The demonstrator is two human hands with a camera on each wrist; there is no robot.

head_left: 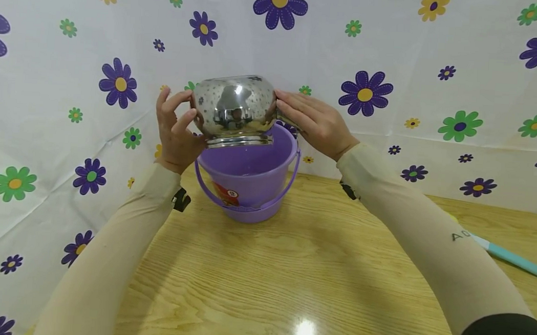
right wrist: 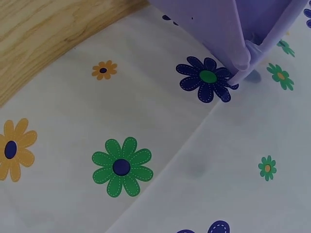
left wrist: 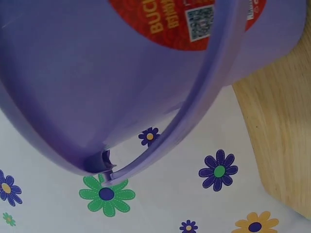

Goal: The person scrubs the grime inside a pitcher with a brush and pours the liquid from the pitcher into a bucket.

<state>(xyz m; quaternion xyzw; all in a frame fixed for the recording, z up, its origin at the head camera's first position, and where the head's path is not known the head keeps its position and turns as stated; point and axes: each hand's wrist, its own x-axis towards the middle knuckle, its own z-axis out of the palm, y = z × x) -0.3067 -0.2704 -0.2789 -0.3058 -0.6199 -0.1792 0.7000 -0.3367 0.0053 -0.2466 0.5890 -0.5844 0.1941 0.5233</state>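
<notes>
A shiny, rounded stainless steel pot (head_left: 235, 106) is held upside down, slightly tilted, above the purple bucket (head_left: 258, 190). Its ridged rim faces down over the bucket's opening. My left hand (head_left: 178, 128) grips the pot's left side, fingertips on the wall and thumb down by the rim. On the other side my right hand (head_left: 319, 122) holds the pot, its fingers lying along the wall; the thumb is mostly hidden. The bucket stands upright with its handle (left wrist: 194, 107) hanging down in front. Neither wrist view shows the hands or the pot.
The bucket stands toward the back of a wooden table (head_left: 290, 271), near a flowered cloth (head_left: 322, 48) hanging behind and at the left. A turquoise-handled tool (head_left: 516, 259) lies at the right, its head partly hidden behind my right forearm.
</notes>
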